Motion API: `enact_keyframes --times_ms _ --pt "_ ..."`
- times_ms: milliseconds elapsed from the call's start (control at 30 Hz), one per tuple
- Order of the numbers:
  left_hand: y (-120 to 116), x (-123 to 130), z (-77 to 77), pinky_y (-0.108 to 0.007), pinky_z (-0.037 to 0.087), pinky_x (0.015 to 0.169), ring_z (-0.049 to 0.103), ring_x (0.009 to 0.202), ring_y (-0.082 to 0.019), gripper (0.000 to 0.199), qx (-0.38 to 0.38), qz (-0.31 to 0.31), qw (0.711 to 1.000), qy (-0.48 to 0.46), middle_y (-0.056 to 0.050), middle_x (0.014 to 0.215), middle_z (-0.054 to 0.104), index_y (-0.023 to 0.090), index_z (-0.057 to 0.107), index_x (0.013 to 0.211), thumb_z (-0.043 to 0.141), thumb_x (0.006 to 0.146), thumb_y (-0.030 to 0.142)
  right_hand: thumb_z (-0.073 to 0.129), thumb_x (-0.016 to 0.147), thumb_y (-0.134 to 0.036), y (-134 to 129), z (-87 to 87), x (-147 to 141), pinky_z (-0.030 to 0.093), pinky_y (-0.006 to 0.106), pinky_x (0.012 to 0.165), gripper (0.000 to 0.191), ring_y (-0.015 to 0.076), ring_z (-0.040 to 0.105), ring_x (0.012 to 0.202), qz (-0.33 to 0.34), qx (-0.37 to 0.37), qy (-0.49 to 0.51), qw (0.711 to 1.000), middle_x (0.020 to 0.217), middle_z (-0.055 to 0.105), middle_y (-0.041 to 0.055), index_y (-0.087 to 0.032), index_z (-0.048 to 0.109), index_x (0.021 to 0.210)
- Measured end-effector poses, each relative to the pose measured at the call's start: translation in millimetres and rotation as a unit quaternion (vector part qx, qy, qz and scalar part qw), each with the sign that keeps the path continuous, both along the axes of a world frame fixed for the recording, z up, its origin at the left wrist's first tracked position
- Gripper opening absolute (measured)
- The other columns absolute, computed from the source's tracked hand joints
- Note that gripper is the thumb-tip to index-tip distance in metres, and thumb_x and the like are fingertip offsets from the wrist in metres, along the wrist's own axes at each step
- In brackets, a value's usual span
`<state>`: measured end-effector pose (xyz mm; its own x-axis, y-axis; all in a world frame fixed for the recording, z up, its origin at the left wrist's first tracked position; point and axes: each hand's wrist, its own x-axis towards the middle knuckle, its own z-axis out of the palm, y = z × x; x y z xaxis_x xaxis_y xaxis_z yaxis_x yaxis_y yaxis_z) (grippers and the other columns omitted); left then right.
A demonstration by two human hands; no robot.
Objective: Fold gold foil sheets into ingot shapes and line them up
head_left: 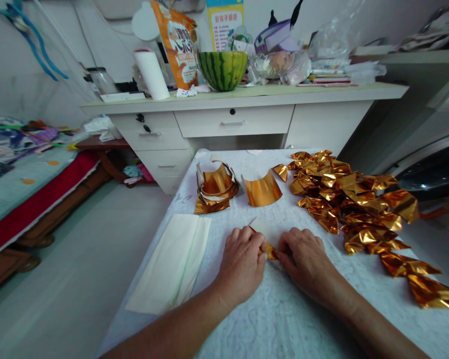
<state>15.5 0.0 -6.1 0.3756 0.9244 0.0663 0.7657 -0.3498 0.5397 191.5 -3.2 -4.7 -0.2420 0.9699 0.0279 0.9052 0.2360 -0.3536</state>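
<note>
Between my hands, on the cloth-covered table, lies a sheet of gold foil paper with its pale underside up and a strip of gold showing at the near edge. My left hand is closed on the sheet's left part, fingers curled. On its right side my right hand pinches the edge, thumb and fingers bent. Beyond them stand a curved gold sheet and a curled stack of gold sheets. Folded gold foil pieces are heaped to the right.
White folded paper lies on the table's left. Behind the table is a white desk with a watermelon half, an orange snack bag and a paper roll. A bed stands left, a washing machine right.
</note>
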Motion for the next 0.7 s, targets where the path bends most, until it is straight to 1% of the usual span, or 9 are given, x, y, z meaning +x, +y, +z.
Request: enact_keyframes --times_ms 67,233,300,467,600,700 --pt "0.7 -0.4 0.2 -0.037 0.037 0.086 0.046 0.096 -0.022 0.010 -0.003 -0.002 1.000 -0.003 -0.001 0.097 0.055 0.023 0.054 0.085 0.058 0.083 0.014 0.054 0.085 -0.017 0.2 -0.2 -0.1 0.033 0.035 0.072 0.009 0.0230 0.047 0.082 0.006 0.004 0.014 1.000 0.086 0.059 0.0075 -0.020 0.059 0.078" --pt "2.1 -1.5 1.6 -0.037 0.037 0.085 0.046 0.096 -0.022 0.009 -0.013 -0.007 1.000 0.000 -0.002 0.095 0.055 0.023 0.055 0.084 0.057 0.084 0.014 0.051 0.084 -0.009 1.8 0.9 -3.1 0.034 0.036 0.075 0.017 0.0236 0.047 0.088 0.036 -0.015 0.043 0.998 0.091 0.059 0.0070 -0.021 0.062 0.082" --pt "1.9 -1.6 1.5 -0.037 0.038 0.085 0.046 0.096 -0.022 0.009 -0.013 -0.007 1.000 0.000 -0.002 0.096 0.055 0.022 0.055 0.084 0.057 0.083 0.014 0.050 0.084 -0.008 1.7 1.1 -4.7 0.034 0.036 0.076 0.018 0.0238 0.047 0.089 0.035 -0.020 0.043 0.998 0.092 0.059 0.0068 -0.021 0.062 0.082" --pt "0.5 -1.1 1.4 -0.038 0.038 0.086 0.046 0.097 -0.022 0.010 -0.005 -0.003 1.000 -0.001 -0.002 0.097 0.054 0.022 0.054 0.085 0.056 0.082 0.013 0.049 0.088 -0.010 -1.2 4.4 -7.4 0.035 0.037 0.077 0.018 0.0237 0.048 0.088 0.033 -0.013 0.029 0.999 0.090 0.058 0.0064 -0.021 0.061 0.081" --pt "-0.5 -0.3 3.1 -0.038 0.038 0.087 0.046 0.098 -0.023 0.006 -0.010 -0.001 1.000 -0.001 -0.002 0.097 0.054 0.022 0.054 0.085 0.057 0.084 0.018 0.053 0.088 -0.016 -3.7 7.5 -9.3 0.036 0.038 0.079 0.011 0.0242 0.048 0.089 0.034 -0.002 0.028 0.999 0.089 0.057 0.0060 -0.021 0.059 0.081" --pt "-1.2 0.3 4.0 -0.038 0.038 0.086 0.045 0.098 -0.023 0.006 -0.013 0.001 1.000 0.003 -0.002 0.097 0.054 0.023 0.054 0.085 0.057 0.085 0.017 0.054 0.089 -0.020 -4.6 7.9 -11.1 0.036 0.039 0.078 0.009 0.0248 0.048 0.088 0.028 0.002 0.016 0.999 0.090 0.057 0.0062 -0.021 0.058 0.081"
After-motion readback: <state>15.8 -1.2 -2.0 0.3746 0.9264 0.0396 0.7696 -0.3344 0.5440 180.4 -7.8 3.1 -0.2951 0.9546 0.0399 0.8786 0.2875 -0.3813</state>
